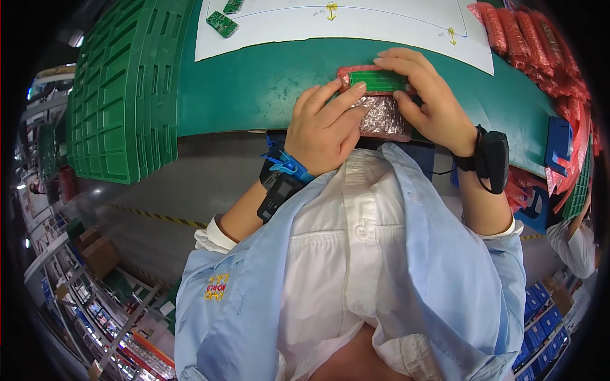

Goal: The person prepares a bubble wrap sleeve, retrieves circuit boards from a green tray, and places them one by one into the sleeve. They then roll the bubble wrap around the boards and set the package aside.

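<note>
A green circuit board [378, 80] lies lengthwise on a sheet of red bubble wrap [345, 71], close to the front edge of the table. My left hand [323, 127] has its fingertips pressed on the left end of board and wrap. Around the right end curves my right hand [432, 101], fingers along the far edge and thumb at the near edge. Clear bubble wrap [384, 117] lies just below the board, reaching the table edge between my hands. The board's underside is hidden.
Stacked green plastic crates [121, 95] stand at the left of the green table [267, 82]. Small circuit boards [222, 24] rest on a white paper sheet [286, 32] at the back. Red bubble-wrapped bundles [527, 35] and a blue bin [558, 146] are on the right.
</note>
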